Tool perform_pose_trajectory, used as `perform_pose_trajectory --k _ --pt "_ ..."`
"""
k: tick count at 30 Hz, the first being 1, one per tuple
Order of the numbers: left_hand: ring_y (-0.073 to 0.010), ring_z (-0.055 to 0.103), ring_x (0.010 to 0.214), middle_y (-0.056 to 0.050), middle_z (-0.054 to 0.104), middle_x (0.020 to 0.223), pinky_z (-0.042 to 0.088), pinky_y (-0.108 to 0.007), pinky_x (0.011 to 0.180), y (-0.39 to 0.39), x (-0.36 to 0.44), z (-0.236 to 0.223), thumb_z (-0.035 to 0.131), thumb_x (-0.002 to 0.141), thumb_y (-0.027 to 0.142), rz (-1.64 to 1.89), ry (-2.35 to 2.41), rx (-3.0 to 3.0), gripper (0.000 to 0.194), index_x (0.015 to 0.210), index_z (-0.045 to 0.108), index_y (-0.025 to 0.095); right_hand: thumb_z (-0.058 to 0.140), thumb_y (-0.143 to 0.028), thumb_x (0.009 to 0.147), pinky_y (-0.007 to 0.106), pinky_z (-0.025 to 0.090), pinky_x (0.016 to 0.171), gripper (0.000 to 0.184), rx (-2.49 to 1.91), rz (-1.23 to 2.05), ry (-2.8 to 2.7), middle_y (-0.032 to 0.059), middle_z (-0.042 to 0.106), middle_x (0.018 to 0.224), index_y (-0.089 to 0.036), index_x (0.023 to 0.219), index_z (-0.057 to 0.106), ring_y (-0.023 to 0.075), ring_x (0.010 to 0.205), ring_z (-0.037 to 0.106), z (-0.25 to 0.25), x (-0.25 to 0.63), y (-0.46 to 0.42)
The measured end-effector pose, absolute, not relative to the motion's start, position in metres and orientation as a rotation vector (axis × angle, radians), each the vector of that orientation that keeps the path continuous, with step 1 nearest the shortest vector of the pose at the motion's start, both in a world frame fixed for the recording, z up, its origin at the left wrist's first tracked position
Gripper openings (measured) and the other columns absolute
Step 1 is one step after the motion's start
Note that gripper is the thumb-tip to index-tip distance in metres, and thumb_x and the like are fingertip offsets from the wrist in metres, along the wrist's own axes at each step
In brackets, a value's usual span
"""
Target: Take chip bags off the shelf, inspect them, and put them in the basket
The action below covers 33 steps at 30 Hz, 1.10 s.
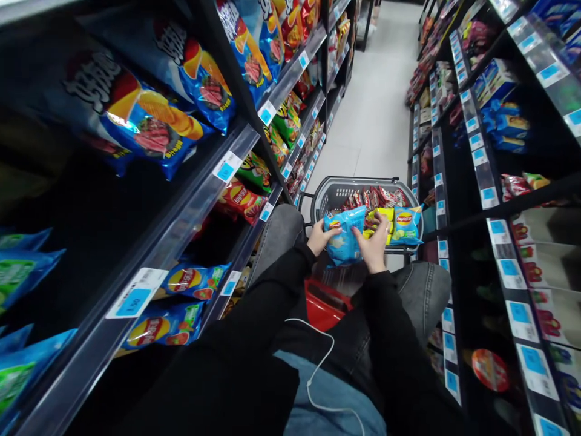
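Observation:
A light-blue bag of chips point(344, 242) is held upright between my two hands, over the near side of a grey shopping basket point(323, 192). My left hand point(320, 237) grips its left edge, thumb across the front. On the other edge, my right hand point(374, 242) has its thumb pressed on the bag and its fingers raised behind. Inside the basket lie another light-blue chip bag point(407, 224) at the right, yellow packets point(385, 214) partly behind my right hand, and a row of red packets point(376, 197) along the far side.
Shelves of large blue chip bags point(152, 118) rise close on my left, with smaller blue bags point(175, 327) lower down. To the right stands another shelf with price tags point(524, 315). A red object point(324, 303) is between my knees. The tiled aisle floor point(381, 91) runs ahead.

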<state>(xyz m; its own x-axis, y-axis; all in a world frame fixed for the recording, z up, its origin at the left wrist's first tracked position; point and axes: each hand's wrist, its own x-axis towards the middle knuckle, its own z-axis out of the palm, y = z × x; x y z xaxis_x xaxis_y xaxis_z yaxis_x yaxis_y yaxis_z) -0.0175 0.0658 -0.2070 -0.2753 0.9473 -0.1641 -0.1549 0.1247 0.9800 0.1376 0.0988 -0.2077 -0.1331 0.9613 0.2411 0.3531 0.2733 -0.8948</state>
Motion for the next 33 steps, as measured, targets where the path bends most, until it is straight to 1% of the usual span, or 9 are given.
perform_pose_trajectory --k 3,7,11,13,17,21,26,30,33 --pt "-0.0165 0.058 0.076 -0.002 0.064 0.077 0.047 -0.029 0.075 0.067 -0.018 -0.208 0.072 0.057 0.045 1.357 1.438 0.934 0.042 0.08 0.058 0.012 0.062 -0.046 0.074 0.047 0.033 0.103 0.063 -1.204 0.613 -1.827 0.0141 0.041 0.122 -0.018 0.127 0.04 0.0266 0.119 0.04 -0.209 0.128 0.093" --pt "-0.0151 0.056 0.075 -0.002 0.063 0.08 0.046 -0.026 0.073 0.067 -0.02 -0.206 0.065 0.063 0.049 1.351 1.419 0.971 0.043 0.085 0.059 0.013 0.051 -0.042 0.083 0.045 0.038 0.099 0.046 -1.22 0.549 -1.937 0.0144 0.04 0.123 -0.02 0.123 0.047 0.0266 0.119 0.042 -0.211 0.119 0.087" --pt "-0.0141 0.056 0.072 -0.002 0.063 0.078 0.045 -0.023 0.068 0.068 -0.026 -0.206 0.064 0.067 0.046 1.366 1.408 1.013 0.04 0.088 0.061 0.012 0.042 -0.037 0.089 0.043 0.042 0.094 0.037 -1.257 0.522 -2.007 0.0147 0.041 0.124 -0.021 0.119 0.053 0.0258 0.111 0.049 -0.213 0.118 0.086" --pt "-0.0142 0.056 0.072 -0.002 0.063 0.078 0.045 -0.023 0.067 0.069 -0.029 -0.207 0.065 0.067 0.043 1.362 1.475 1.071 0.037 0.087 0.063 0.012 0.041 -0.038 0.089 0.041 0.044 0.091 0.036 -1.269 0.486 -2.025 0.0148 0.043 0.124 -0.021 0.118 0.055 0.0248 0.107 0.052 -0.213 0.119 0.087" --pt "-0.0153 0.058 0.077 -0.003 0.065 0.083 0.045 -0.024 0.072 0.068 -0.032 -0.209 0.063 0.07 0.037 1.321 1.59 1.245 0.033 0.092 0.065 0.013 0.049 -0.046 0.084 0.039 0.045 0.09 0.044 -1.275 0.356 -2.069 0.016 0.048 0.121 -0.017 0.117 0.056 0.0253 0.108 0.053 -0.212 0.12 0.087" --pt "-0.0155 0.059 0.081 -0.003 0.067 0.088 0.045 -0.024 0.075 0.065 -0.028 -0.207 0.061 0.073 0.032 1.322 1.654 1.313 0.029 0.095 0.065 0.014 0.047 -0.043 0.086 0.035 0.046 0.088 0.042 -1.299 0.251 -2.105 0.0165 0.052 0.119 -0.015 0.115 0.057 0.023 0.105 0.055 -0.209 0.121 0.086" --pt "-0.0133 0.059 0.07 -0.001 0.067 0.077 0.045 -0.022 0.07 0.062 -0.023 -0.201 0.061 0.074 0.028 1.241 1.852 1.369 0.019 0.086 0.068 0.015 0.049 -0.051 0.083 0.031 0.047 0.079 0.05 -1.386 0.21 -2.172 0.0151 0.054 0.121 -0.015 0.118 0.056 0.0223 0.098 0.058 -0.21 0.118 0.082" --pt "-0.0131 0.061 0.075 0.0 0.069 0.081 0.046 -0.022 0.075 0.06 -0.02 -0.198 0.06 0.076 0.022 1.196 1.885 1.394 0.017 0.089 0.068 0.016 0.038 -0.038 0.091 0.029 0.042 0.081 0.04 -1.424 0.085 -2.233 0.0134 0.055 0.121 -0.016 0.119 0.054 0.0214 0.101 0.055 -0.211 0.114 0.079" --pt "-0.0142 0.062 0.084 -0.001 0.069 0.089 0.046 -0.023 0.082 0.059 -0.017 -0.199 0.058 0.077 0.019 1.145 1.855 1.417 0.019 0.094 0.068 0.017 0.035 -0.032 0.091 0.032 0.038 0.08 0.035 -1.466 -0.047 -2.291 0.0129 0.059 0.112 -0.017 0.115 0.056 0.023 0.097 0.053 -0.208 0.112 0.077"
